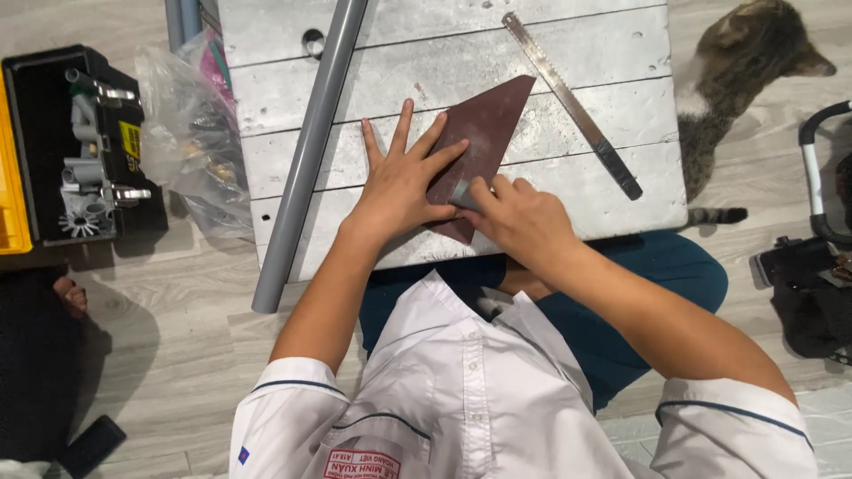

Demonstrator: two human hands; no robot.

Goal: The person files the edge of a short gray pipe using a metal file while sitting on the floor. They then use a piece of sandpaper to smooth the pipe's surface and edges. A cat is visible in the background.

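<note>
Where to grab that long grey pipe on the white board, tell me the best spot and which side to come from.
Probably grip the grey pipe around its round middle, coming from its left side. It lies diagonally along the white board edge; the left hand pressing the brown sandpaper sheet crowds its right side, while its lower end overhangs the floor.

So you've got a dark reddish-brown sheet of sandpaper [486, 133] lying flat on the whitewashed plank board, turned so one corner points up and away from you. There's a small grey piece [461, 192], looks like a short bit of plastic pipe, sitting right on its lower part.
</note>
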